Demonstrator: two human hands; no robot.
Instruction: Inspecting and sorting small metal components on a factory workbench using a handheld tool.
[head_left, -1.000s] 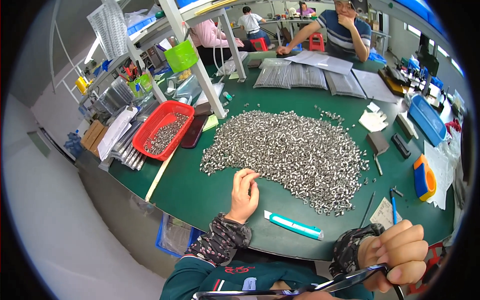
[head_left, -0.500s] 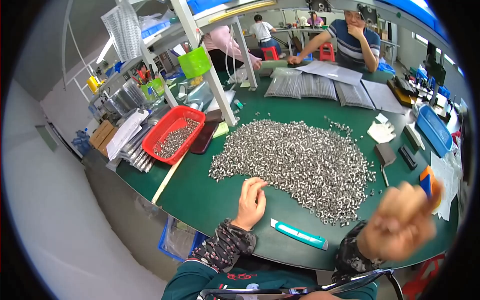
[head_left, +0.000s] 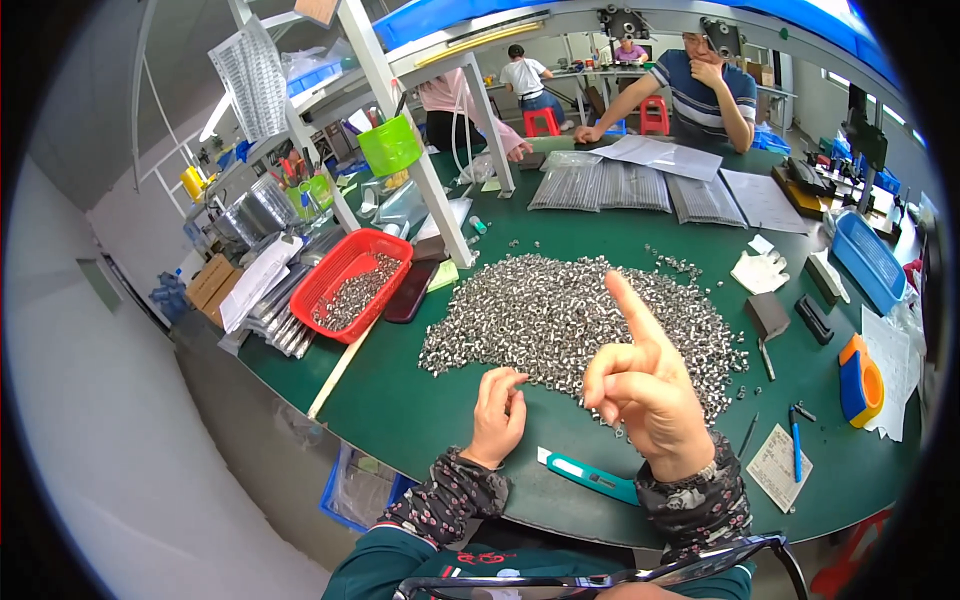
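A broad heap of small shiny metal ring-like parts, like nuts or short sleeves (head_left: 520, 310), covers the middle of the green table. At its near left edge rests my left hand (head_left: 497, 418), fingers loosely bent and thumb a little apart, with nothing visible in it. My right hand (head_left: 650, 400) is raised in front of the heap, hiding part of it. Its index finger points up and the others are curled; no held thing shows. A teal utility knife (head_left: 590, 477) lies near the table's front edge, its right end hidden by my right sleeve.
A red basket (head_left: 350, 285) with more metal parts stands left, beside a dark phone (head_left: 411, 292). Right lie a paper slip (head_left: 780, 467), a blue pen (head_left: 797, 445), a tape dispenser (head_left: 855, 380) and a grey block (head_left: 767, 315). Across the table sits a person (head_left: 710, 100).
My right hand has swung left from the right side to in front of the heap, index finger raised, uncovering the slip and pen. My left hand has barely moved.
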